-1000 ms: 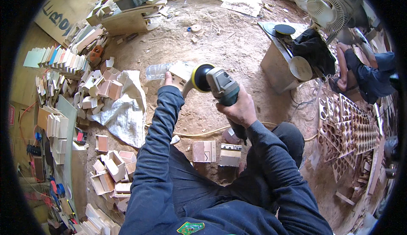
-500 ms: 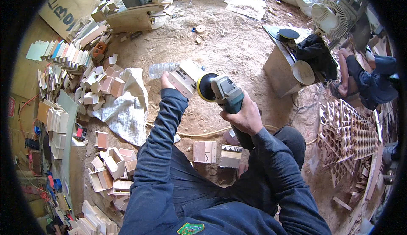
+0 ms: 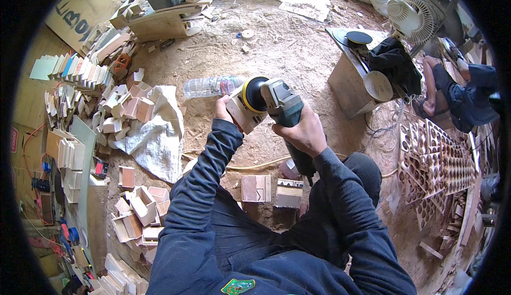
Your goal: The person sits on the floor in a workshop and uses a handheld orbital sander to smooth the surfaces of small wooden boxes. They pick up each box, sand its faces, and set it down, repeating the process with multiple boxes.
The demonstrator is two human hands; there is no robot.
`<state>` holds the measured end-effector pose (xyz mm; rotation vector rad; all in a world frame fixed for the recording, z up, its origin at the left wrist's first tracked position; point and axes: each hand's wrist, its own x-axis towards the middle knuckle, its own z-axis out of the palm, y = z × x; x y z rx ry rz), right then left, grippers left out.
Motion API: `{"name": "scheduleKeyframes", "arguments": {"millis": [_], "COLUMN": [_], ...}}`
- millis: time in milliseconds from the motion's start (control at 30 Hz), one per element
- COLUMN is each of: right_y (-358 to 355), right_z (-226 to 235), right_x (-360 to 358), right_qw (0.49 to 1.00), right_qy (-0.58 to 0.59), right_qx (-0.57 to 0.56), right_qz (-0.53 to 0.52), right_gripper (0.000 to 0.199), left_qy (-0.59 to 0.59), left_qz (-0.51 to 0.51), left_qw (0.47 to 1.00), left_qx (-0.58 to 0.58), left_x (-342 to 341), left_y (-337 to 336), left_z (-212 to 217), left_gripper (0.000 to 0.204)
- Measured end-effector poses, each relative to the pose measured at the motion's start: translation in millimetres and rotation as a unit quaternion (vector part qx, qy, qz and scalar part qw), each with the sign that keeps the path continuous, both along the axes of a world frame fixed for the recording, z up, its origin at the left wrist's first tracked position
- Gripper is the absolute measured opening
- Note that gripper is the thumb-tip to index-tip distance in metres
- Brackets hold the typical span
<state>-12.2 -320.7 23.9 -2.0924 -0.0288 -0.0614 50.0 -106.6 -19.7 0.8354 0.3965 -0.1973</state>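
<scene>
My right hand [image 3: 306,134] is wrapped round the body of an angle grinder [image 3: 285,105], grey at the head and dark green along the body. Its round, yellow-edged sanding disc [image 3: 254,94] lies against a small wooden box [image 3: 245,118] with dark markings, covering part of it. My left hand [image 3: 224,109] grips that box at its left end, fingers partly hidden behind it. Just beyond, a clear plastic bottle [image 3: 205,87] lies on its side on the ground. Two wooden boxes, one plain-faced [image 3: 256,189] and one with a dark pattern [image 3: 289,193], sit between my legs.
Loose wooden boxes [image 3: 142,204] lie heaped at the left beside a white woven sack [image 3: 154,135]. On the right stand a wooden stand [image 3: 348,85], a white fan [image 3: 409,18] and stacked perforated boards [image 3: 439,162]. A seated person [image 3: 458,95] is at far right. A yellow hose [image 3: 255,166] crosses the ground.
The sanding disc has moved left and up over the box and now covers more of it. My left hand has shifted slightly right and down, tilting the box.
</scene>
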Motion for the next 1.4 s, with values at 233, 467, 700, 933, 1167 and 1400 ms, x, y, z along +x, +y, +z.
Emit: {"name": "scheduleKeyframes", "arguments": {"millis": [233,467,700,933,1167,1400], "right_y": [-10,-20,-14,-5,-25,-13], "right_z": [-10,-12,-8,-15,-16,-16], "right_x": [-13,-18,-5,1,13,0], "right_qw": [0.999,0.992,0.998,0.999,0.994,0.999], "right_qy": [0.033,0.071,0.007,0.015,0.042,0.029], "right_qx": [-0.041,-0.089,0.048,0.029,0.019,0.042], "right_qz": [0.007,-0.045,-0.030,-0.027,-0.094,-0.019], "right_gripper": [0.067,0.065,0.062,0.069,0.050,0.064], "left_qy": [-0.005,0.008,-0.022,-0.062,-0.044,-0.035], "left_qz": [0.092,0.128,0.064,0.036,0.020,0.024], "left_qw": [0.996,0.992,0.997,0.883,0.881,0.898], "left_qx": [0.014,-0.020,0.030,0.463,0.471,0.438], "left_x": [24,27,45,18,11,11], "left_y": [23,38,26,23,17,7], "left_z": [-5,5,-39,-47,-35,-27], "left_gripper": [0.064,0.064,0.070,0.075,0.069,0.067]}}
